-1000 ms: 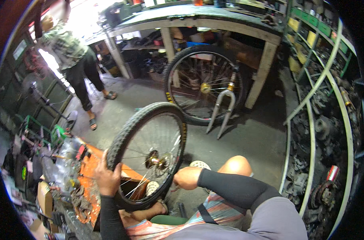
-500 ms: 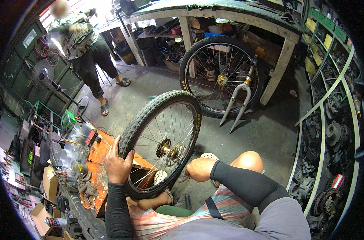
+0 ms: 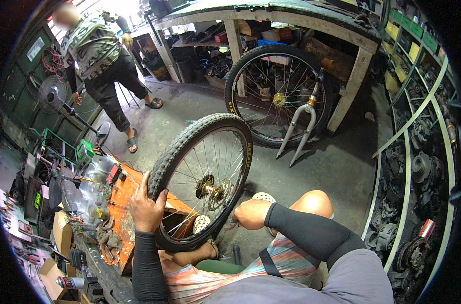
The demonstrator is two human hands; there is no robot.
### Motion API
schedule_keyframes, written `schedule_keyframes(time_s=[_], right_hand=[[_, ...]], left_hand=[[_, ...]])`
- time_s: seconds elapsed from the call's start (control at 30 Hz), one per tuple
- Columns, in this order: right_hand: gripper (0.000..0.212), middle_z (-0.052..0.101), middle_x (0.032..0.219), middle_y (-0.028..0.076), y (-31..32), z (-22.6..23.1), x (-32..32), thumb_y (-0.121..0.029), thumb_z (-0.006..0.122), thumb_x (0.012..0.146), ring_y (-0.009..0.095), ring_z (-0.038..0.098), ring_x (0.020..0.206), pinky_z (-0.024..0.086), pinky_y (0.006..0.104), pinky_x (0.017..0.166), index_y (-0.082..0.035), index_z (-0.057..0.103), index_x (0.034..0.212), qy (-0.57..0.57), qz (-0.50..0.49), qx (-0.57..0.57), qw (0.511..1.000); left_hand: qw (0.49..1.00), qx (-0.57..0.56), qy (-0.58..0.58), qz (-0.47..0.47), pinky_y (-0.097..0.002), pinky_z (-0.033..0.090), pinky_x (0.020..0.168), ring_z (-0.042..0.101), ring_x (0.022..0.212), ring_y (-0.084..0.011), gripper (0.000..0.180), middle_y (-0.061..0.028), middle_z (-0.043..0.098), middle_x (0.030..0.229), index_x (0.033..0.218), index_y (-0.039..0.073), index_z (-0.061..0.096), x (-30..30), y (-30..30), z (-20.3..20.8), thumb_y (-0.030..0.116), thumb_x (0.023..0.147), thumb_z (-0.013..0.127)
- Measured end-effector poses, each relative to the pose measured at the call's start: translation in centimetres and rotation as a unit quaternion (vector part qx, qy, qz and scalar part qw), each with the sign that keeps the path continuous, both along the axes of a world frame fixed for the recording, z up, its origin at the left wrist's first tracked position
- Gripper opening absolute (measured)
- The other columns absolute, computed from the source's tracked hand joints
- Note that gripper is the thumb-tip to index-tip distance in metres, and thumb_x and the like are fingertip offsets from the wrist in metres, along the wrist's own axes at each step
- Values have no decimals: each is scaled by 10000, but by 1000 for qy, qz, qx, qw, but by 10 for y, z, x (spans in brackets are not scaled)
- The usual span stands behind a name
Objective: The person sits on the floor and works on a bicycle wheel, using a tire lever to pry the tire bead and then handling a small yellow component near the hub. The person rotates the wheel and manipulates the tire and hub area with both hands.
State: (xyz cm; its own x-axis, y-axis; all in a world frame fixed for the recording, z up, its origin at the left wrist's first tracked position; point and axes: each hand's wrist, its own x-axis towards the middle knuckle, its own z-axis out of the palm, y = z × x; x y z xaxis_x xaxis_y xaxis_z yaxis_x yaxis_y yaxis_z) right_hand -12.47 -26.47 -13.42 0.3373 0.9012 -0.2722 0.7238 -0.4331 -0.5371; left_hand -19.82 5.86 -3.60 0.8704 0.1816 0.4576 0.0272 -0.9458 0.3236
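Black sleeves [image 3: 150, 263] are covering the person's forearms. The left hand [image 3: 148, 206] is gripping the knobbly tyre [image 3: 182, 142] of the nearer wheel [image 3: 208, 188], its thumb lying along the side facing the body and its fingers wrapping the outer left edge. Just beside the tyre's lower right, the right hand [image 3: 253, 215] is curling its fingers almost into a fist round a thin reddish piece [image 3: 230, 227], too small to identify. Tilting slightly, the wheel is standing between the two hands, and an orange surface [image 3: 131, 186] is sitting to its left. Farther off, a silver fork [image 3: 309, 108] is standing in front of a second wheel [image 3: 278, 100], beside a long surface [image 3: 291, 18]. Since half a second ago, both hands and the nearer wheel are keeping nearly the same places, while the co-worker [image 3: 101, 61] at the back is now letting one arm hang that was bending before the shirt.
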Motion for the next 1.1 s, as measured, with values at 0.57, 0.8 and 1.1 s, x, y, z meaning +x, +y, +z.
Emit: schedule_keyframes(time_s=[0.57,0.8,1.1], right_hand=[[344,805,1107,189,8,-28,5,-281,594,1009,418,768,1035,604,527,930,-146,795,1254,-1,86,-34,996],[360,806,1117,178,8,-18,6,-291,598,1006,418,764,1047,605,518,938,-150,792,1274,0,68,-48,997],[253,787,961,219,12,-22,9,-226,636,976,429,769,900,615,546,799,-57,792,1081,-43,76,-47,995]], left_hand=[[999,-4,31,32,-492,614,874,762,1013,-415,725,-189,763,1227,1523,154,591,-15,4,5,506,923,792],[999,-19,34,21,-488,612,891,753,1050,-421,719,-205,749,1253,1524,133,585,-18,6,5,473,929,803],[999,-40,7,-22,-499,568,1013,733,1155,-449,739,-261,733,1318,1486,41,602,-9,3,-1,257,846,901]])
